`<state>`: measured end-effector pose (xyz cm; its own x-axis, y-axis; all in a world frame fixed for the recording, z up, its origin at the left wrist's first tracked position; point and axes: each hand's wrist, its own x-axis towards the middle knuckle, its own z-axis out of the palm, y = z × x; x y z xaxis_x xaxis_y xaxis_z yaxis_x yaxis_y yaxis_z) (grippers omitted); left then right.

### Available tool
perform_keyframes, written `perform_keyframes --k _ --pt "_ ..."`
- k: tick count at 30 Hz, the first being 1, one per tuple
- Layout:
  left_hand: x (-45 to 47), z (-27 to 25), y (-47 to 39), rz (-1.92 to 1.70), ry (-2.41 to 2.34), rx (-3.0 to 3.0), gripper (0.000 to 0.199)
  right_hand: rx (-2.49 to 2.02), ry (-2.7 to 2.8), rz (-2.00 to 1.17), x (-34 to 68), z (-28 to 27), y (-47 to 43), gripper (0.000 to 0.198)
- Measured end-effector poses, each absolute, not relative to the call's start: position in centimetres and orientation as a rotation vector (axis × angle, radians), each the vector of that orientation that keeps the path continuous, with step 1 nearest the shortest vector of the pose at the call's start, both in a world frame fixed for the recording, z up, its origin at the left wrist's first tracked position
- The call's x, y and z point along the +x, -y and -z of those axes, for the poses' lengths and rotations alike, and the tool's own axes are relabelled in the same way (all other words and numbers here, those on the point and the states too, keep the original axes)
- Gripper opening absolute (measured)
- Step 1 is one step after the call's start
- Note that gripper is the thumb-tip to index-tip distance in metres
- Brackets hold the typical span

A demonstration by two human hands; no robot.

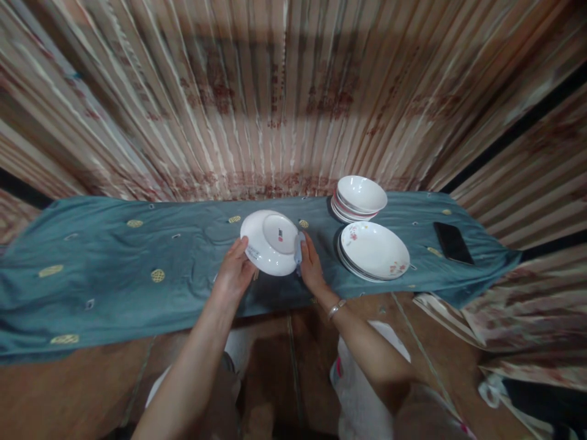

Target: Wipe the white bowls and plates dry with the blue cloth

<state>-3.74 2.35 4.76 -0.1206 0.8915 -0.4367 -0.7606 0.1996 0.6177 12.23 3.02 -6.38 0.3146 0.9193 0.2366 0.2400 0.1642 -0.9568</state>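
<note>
A white plate point(259, 232) is held up above the table, tilted so its underside with a small red mark faces me. My left hand point(235, 269) grips its lower left rim, thumb on the underside. At the right rim, my right hand point(310, 263) is closed on a light blue cloth point(298, 249) pressed against the plate. The right fingers behind the rim are partly hidden. To the right lies a stack of floral plates point(373, 250). Just behind that stands a stack of white bowls point(362, 194), some with reddish rims.
A teal cloth with yellow motifs covers the long table point(110, 263). A black phone point(453, 242) lies toward its right end. Pleated patterned curtains point(284, 104) hang directly behind the table. My legs are below the front edge, over a brown tiled floor point(270, 366).
</note>
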Motion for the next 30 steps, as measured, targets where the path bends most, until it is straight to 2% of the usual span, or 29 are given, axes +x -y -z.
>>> perform_keyframes --k 5,12,21,30 --pt "-3.1 -5.2 -2.2 -1.426 -0.916 0.17 0.026 -1.332 1.548 -0.411 11.2 5.3 0.2 0.06" --pt "-2.7 -4.2 -2.1 -1.396 -0.936 0.2 0.019 -1.201 1.967 -0.052 10.8 3.9 1.5 0.066" --pt "-1.5 -3.7 -1.5 -1.344 -0.826 0.399 0.008 -1.191 2.076 0.037 10.0 2.6 1.2 0.061" --pt "-0.8 -3.2 -1.2 -1.392 -0.839 0.574 0.015 -1.192 2.072 0.034 10.3 1.4 0.9 0.053"
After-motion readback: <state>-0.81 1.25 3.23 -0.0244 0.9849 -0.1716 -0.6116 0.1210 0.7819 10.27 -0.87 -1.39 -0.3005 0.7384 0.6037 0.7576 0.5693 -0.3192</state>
